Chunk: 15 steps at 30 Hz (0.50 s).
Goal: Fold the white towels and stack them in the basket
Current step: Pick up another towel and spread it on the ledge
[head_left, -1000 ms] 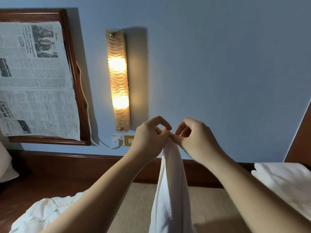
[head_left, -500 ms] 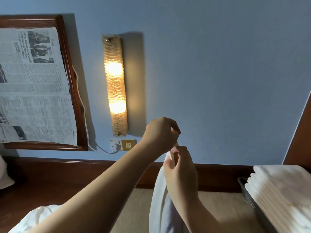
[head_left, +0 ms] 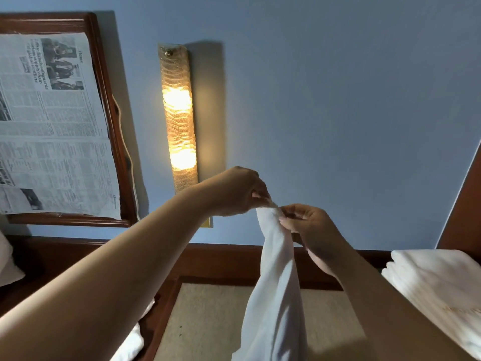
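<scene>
A white towel (head_left: 276,287) hangs bunched and vertical in front of me, held up in the air by its top end. My left hand (head_left: 234,191) pinches the top edge from the left. My right hand (head_left: 309,230) grips the towel just below and to the right of that spot. A stack of folded white towels (head_left: 437,282) lies at the right edge; the basket under it is hidden in this frame. More loose white cloth (head_left: 130,345) shows at the bottom left under my left forearm.
A blue wall fills the background with a lit wall lamp (head_left: 178,118) and a wooden frame covered by newspaper (head_left: 52,126) at left. A dark wooden ledge (head_left: 221,259) runs along the wall above a beige surface (head_left: 208,321). A white pillow (head_left: 6,261) sits far left.
My right hand rose from below the left hand to beside it, gripping the towel's top. The view shifted left, so the basket rim seen before is out of sight.
</scene>
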Available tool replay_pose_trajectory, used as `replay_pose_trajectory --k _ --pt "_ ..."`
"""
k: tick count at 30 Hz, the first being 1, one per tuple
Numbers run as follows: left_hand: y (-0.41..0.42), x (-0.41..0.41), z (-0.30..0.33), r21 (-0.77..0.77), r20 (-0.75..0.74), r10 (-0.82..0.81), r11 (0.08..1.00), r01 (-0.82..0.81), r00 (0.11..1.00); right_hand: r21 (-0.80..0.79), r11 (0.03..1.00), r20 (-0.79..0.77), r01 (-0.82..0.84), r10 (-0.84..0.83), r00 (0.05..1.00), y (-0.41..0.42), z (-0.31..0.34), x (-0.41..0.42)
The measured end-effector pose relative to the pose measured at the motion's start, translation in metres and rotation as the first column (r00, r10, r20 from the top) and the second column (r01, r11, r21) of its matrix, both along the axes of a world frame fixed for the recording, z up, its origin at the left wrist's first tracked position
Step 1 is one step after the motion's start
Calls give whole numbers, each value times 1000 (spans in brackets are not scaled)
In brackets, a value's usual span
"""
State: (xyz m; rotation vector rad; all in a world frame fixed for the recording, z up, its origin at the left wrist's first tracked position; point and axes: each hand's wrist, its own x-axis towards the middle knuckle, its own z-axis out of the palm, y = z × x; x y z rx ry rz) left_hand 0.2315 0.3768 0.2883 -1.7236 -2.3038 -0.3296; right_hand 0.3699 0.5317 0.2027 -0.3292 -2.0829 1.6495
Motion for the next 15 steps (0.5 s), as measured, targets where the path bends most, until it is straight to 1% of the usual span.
replay_pose_trajectory --k 2,5,7,9,10,11,12,13,15 --pt "1 -2 12 5 -60 10 1000 -9 998 -3 999 29 -41 41 999 10 17 -2" --pt "4 -1 36 87 -157 4 996 9 988 98 991 60 -94 88 994 14 43 -6" --pt "4 1 57 163 -219 22 987 14 976 237 966 36 -100 94 995 13 63 -5" --pt "3 3 77 240 -268 63 971 3 961 456 890 -62 -4 36 997 10 79 -5" --pt "2 4 87 278 -287 89 961 -6 954 543 838 -121 54 14 993 9 82 -5" --pt "0 5 96 314 -299 116 949 -18 947 592 800 -165 102 -4 986 9 83 -6" --pt "-2 6 103 346 -301 141 938 -30 943 603 787 -185 128 -19 983 9 81 -7" --pt "-5 4 108 377 -295 158 925 -37 942 587 797 -189 144 -38 981 10 80 -7" --pt "-12 -2 111 409 -276 178 911 -52 944 571 804 -168 163 -80 983 15 80 -6"
